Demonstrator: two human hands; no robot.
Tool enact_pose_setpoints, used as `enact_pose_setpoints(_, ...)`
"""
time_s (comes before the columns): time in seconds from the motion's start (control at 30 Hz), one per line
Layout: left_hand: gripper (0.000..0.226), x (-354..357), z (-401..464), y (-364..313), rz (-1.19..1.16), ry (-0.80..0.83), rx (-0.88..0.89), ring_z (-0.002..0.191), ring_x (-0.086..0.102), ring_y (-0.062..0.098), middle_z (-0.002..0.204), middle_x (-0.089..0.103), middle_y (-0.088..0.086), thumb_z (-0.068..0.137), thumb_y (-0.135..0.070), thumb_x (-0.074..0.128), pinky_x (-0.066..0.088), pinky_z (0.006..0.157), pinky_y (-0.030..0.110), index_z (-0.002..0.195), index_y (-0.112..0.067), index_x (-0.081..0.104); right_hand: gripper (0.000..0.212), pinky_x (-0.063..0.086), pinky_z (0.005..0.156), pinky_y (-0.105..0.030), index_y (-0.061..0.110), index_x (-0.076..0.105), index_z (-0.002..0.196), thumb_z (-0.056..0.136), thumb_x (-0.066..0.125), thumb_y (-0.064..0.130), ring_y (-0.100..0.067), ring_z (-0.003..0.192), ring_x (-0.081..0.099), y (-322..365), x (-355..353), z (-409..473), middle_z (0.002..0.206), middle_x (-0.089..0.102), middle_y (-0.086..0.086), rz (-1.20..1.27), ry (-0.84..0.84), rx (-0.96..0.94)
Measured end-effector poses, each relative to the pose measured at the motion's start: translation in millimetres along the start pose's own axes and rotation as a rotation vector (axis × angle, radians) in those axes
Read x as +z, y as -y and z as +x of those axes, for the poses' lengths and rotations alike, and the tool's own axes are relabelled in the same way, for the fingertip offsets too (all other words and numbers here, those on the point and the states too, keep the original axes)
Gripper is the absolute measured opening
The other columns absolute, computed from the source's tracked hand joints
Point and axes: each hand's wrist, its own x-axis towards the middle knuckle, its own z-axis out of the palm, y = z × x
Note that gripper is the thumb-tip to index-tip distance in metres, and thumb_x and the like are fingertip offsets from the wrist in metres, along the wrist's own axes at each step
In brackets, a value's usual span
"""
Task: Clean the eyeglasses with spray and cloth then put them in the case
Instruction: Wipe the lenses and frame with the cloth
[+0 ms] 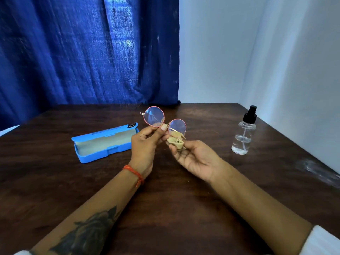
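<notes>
Nearby, open blue case (103, 144) holds nothing; spray bottle (243, 133) partly filled.

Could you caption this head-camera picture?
Left hand holds round pink-rimmed eyeglasses; right hand wipes with crumpled beige cloth.

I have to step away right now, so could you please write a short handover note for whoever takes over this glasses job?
Left hand: pinches the eyeglasses at the bridge, above the table.
Right hand: holds the bunched beige cloth against the lower edge of one lens.
Blue case: open on the table, empty. Spray bottle: upright on the right, untouched.
Done: cannot tell whether spraying happened.
Left: finish wiping both lenses, fold the glasses, put them in the case.
</notes>
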Motion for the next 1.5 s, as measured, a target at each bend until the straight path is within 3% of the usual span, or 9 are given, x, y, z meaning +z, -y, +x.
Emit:
enact_pose_setpoints(0.27, 0.015, 10, -5, 4, 0.148, -0.007, 0.052, 0.087, 0.065, 0.015, 0.092, 0.07, 0.013, 0.081, -0.007, 0.064, 0.053, 0.085, 0.026, 0.094, -0.002, 0.068, 0.016, 0.05, 0.042, -0.014, 0.001, 0.06, 0.084, 0.092, 0.047, 0.002, -0.011, 0.046, 0.064, -3, 2, 2, 0.056, 0.069, -0.008, -0.07, -0.043, -0.128)
enact_pose_setpoints(0.43, 0.006, 4, 1, 2, 0.123, -0.018, 0.031, 0.065, 0.057, 0.003, 0.073, 0.067, -0.001, 0.081, -0.011, 0.064, 0.048, 0.065, 0.014, 0.082, -0.011, 0.07, 0.014, 0.05, 0.044, -0.013, 0.001, 0.061, 0.08, 0.09, 0.052, 0.003, -0.011, 0.047, 0.064, 3, 0, -1, 0.056, 0.068, -0.007, -0.126, -0.037, -0.155)
enact_pose_setpoints(0.7, 0.016, -1, 3, -5, 0.057, 0.007, -0.024, 0.069, 0.056, 0.006, 0.063, 0.069, -0.011, 0.084, -0.012, 0.06, 0.045, 0.069, 0.02, 0.073, -0.019, 0.069, 0.01, 0.05, 0.042, -0.014, -0.001, 0.063, 0.082, 0.087, 0.056, 0.004, -0.013, 0.048, 0.066, 12, -4, -4, 0.058, 0.069, -0.011, -0.138, -0.092, -0.152)
enact_pose_setpoints(0.83, 0.017, -2, 5, -9, -0.032, 0.036, -0.081, 0.064, 0.057, 0.0, 0.065, 0.067, -0.01, 0.088, -0.011, 0.056, 0.045, 0.058, 0.011, 0.077, -0.017, 0.067, 0.011, 0.05, 0.045, -0.014, 0.003, 0.064, 0.08, 0.088, 0.056, 0.005, -0.012, 0.054, 0.063, 19, -10, -2, 0.069, 0.067, -0.01, -0.258, -0.194, -0.332)
enact_pose_setpoints(0.97, 0.017, -4, 8, -15, -0.169, 0.091, -0.173, 0.056, 0.049, 0.001, 0.065, 0.061, -0.01, 0.09, -0.008, 0.051, 0.039, 0.049, 0.009, 0.079, -0.012, 0.063, 0.016, 0.052, 0.059, -0.016, 0.002, 0.066, 0.094, 0.093, 0.051, 0.01, -0.01, 0.068, 0.056, 25, -16, -1, 0.078, 0.062, -0.004, -0.593, -0.184, -0.688)
enact_pose_setpoints(1.03, 0.017, -5, 9, -17, -0.219, 0.125, -0.188, 0.054, 0.049, 0.001, 0.064, 0.059, -0.008, 0.09, -0.007, 0.048, 0.04, 0.048, 0.01, 0.08, -0.011, 0.061, 0.022, 0.053, 0.075, -0.023, 0.007, 0.065, 0.11, 0.092, 0.052, 0.008, -0.011, 0.083, 0.062, 21, -15, -1, 0.094, 0.068, -0.002, -0.851, -0.131, -0.766)
enact_pose_setpoints(1.13, 0.021, -7, 9, -20, -0.242, 0.17, -0.183, 0.053, 0.05, 0.001, 0.062, 0.056, -0.007, 0.091, -0.004, 0.044, 0.041, 0.048, 0.01, 0.079, -0.009, 0.059, 0.03, 0.046, 0.095, -0.029, 0.008, 0.066, 0.111, 0.085, 0.057, -0.004, -0.015, 0.107, 0.058, 14, -13, -3, 0.113, 0.065, -0.002, -1.319, -0.004, -0.978)
enact_pose_setpoints(1.33, 0.023, -13, 13, -25, -0.236, 0.224, -0.209, 0.052, 0.046, 0.001, 0.065, 0.057, -0.007, 0.092, -0.002, 0.04, 0.039, 0.047, 0.009, 0.078, -0.01, 0.057, 0.033, 0.044, 0.08, -0.006, 0.009, 0.069, 0.103, 0.072, 0.072, -0.003, 0.002, 0.09, 0.058, 17, -17, -3, 0.1, 0.064, 0.009, -1.537, 0.168, -1.101)
enact_pose_setpoints(1.5, 0.025, -14, 12, -27, -0.267, 0.248, -0.248, 0.05, 0.044, 0.001, 0.063, 0.055, -0.006, 0.089, 0.0, 0.038, 0.036, 0.045, 0.01, 0.075, -0.009, 0.056, 0.02, 0.048, 0.075, -0.025, 0.011, 0.068, 0.091, 0.073, 0.062, 0.003, -0.018, 0.09, 0.063, 17, -24, -3, 0.098, 0.07, -0.002, -1.857, 0.135, -1.322)
